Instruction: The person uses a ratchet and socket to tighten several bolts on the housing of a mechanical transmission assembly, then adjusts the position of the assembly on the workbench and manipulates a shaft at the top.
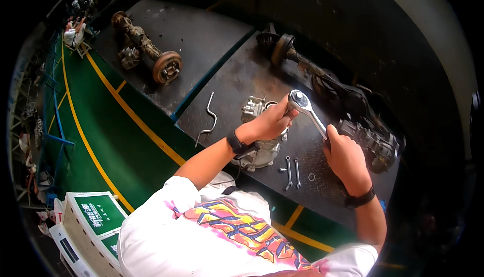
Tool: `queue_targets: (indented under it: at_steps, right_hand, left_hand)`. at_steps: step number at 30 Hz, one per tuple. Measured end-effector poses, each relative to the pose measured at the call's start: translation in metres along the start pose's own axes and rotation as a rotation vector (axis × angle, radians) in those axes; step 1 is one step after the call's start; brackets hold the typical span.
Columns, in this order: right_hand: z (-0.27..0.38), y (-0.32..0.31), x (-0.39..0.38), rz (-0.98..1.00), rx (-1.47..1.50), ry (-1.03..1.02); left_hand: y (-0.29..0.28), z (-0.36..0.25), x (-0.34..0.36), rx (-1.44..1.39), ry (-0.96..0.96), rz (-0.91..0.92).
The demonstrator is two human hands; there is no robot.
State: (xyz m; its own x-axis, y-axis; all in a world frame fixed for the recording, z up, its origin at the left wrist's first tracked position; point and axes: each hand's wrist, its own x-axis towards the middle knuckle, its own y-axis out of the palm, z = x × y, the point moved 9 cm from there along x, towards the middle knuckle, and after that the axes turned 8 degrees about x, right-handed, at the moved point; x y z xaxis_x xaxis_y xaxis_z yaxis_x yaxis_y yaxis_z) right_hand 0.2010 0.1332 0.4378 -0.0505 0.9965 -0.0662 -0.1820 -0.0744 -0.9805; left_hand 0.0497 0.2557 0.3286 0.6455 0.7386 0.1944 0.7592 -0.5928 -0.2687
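Observation:
A silver ratchet wrench [313, 116] is held between my hands over the bench. My left hand [272, 120] has its fingers closed at the ratchet's head, above a pale metal gearbox housing [256, 157], which it partly hides. My right hand [345, 158] is wrapped round the lower end of the handle. To the right of the housing lie two combination wrenches [288, 173], a small socket [283, 170] and a metal ring [311, 177]. A bent silver bar [213, 115] lies to the left of the housing.
The steel bench [201, 40] carries a rusty axle [151, 50] at left, a dark axle assembly [282, 50] and a gearbox [383, 146] at right. A white-and-green cart [75, 216] stands lower left. A green floor with yellow lines runs past a seated person [74, 34].

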Motion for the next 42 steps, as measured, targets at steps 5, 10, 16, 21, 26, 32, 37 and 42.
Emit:
queue_targets:
  at_steps: [5, 10, 16, 21, 26, 32, 37, 42]
  right_hand:
    - [0.009, -0.003, -0.015, 0.078, -0.015, 0.111]
    - [0.022, -0.014, -0.017, 0.118, 0.021, 0.14]
    - [0.025, -0.024, 0.006, 0.137, -0.028, 0.088]
    - [0.021, -0.032, 0.033, 0.184, -0.075, 0.0]
    - [0.026, -0.028, 0.04, 0.163, -0.111, 0.006]
    - [0.04, -0.011, -0.001, 0.174, -0.029, 0.219]
    - [0.048, -0.008, 0.01, 0.161, 0.007, 0.239]
    - [0.044, -0.003, 0.011, 0.107, 0.033, 0.288]
  left_hand:
    - [0.0, -0.022, -0.002, -0.157, 0.121, 0.199]
    - [0.011, -0.005, 0.003, -0.236, 0.2, 0.269]
    - [0.008, 0.004, -0.003, -0.382, 0.13, 0.268]
    - [0.008, 0.006, 0.002, -0.398, 0.177, 0.265]
    - [0.001, 0.005, 0.001, -0.39, 0.223, 0.222]
    - [-0.002, -0.008, -0.006, -0.315, 0.333, 0.055]
    - [-0.009, -0.005, -0.008, -0.279, 0.245, 0.002]
    - [-0.008, -0.001, -0.005, -0.262, 0.233, 0.11]
